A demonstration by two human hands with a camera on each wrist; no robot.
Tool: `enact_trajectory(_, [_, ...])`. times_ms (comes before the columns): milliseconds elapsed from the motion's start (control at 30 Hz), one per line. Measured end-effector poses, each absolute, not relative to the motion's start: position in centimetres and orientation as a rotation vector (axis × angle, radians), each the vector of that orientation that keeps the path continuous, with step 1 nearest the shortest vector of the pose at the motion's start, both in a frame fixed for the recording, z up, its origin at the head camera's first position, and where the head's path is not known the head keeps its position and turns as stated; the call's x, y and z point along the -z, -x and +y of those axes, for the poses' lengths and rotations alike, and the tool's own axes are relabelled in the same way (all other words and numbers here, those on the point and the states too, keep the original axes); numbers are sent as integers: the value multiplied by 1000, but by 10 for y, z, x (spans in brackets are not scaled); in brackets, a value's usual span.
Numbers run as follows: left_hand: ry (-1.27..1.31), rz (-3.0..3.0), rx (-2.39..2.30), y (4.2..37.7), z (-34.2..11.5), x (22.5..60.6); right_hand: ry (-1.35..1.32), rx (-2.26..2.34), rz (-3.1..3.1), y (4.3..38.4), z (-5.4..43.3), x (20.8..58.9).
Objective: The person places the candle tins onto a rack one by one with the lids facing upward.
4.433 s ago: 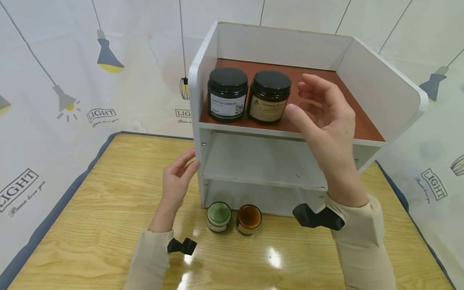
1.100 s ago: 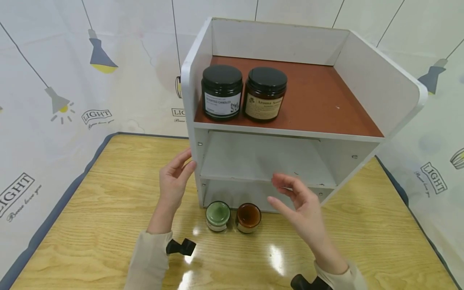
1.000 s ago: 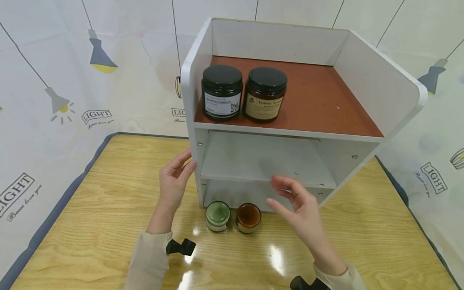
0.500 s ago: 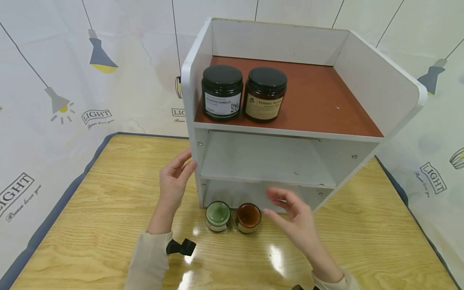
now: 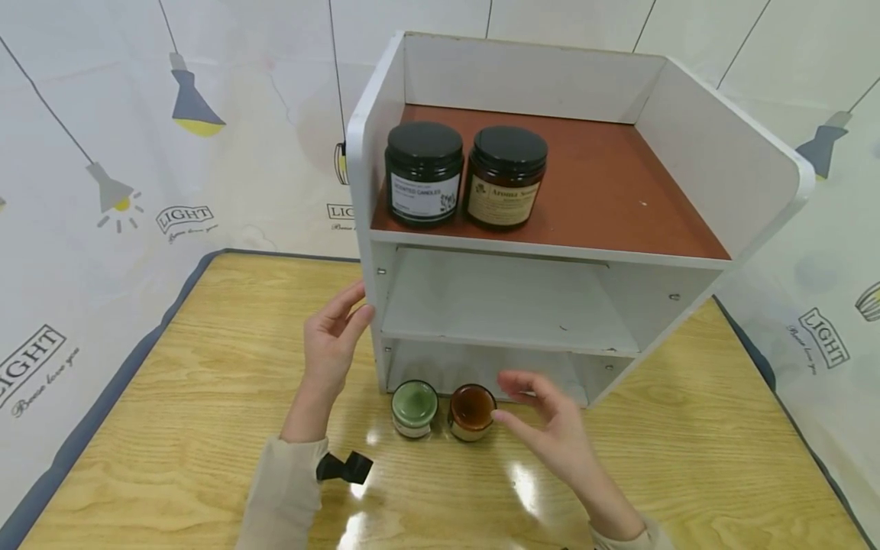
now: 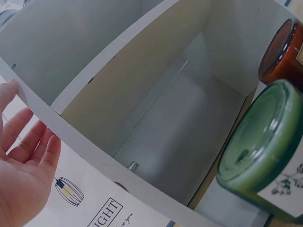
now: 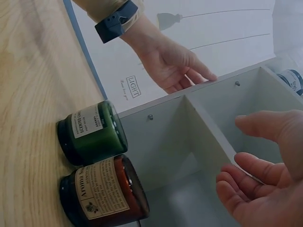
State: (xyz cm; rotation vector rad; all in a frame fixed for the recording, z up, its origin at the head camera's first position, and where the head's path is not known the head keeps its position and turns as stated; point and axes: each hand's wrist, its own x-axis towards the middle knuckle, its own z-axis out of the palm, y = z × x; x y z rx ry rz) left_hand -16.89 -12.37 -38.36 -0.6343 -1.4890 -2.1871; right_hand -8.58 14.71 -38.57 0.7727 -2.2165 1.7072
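A glossy, wood-grained worktop [image 5: 172, 428] is lying under both hands, and a white shelf unit [image 5: 729, 153] with smooth panels is standing on it. The left hand [image 5: 333, 340] is touching the unit's near edge with relaxed fingers, perhaps for keeping it steady; the right hand [image 5: 550, 428] is hovering with thumb and fingers apart, gripping nothing. Above and beyond the right hand, a white-labelled jar [image 5: 425, 176] and a cream-labelled jar [image 5: 506, 177], dark and cylindrical, are standing close together, labels forward, maybe for easy reading. Just left of the right hand, the shiny amber jar [image 5: 472, 412] is standing, seemingly bottom-up; the green jar [image 5: 415, 409], also glassy, is standing nearer to the left hand.
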Motion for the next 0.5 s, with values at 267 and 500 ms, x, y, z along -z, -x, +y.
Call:
enact_trajectory(267, [618,-1507,2179,169,-123,382,-795,-1704,-2233,87,147,396])
enact_trajectory(500, [612,-1502,2185,168,-123,383,-764,-1689,-2274,88,149,404])
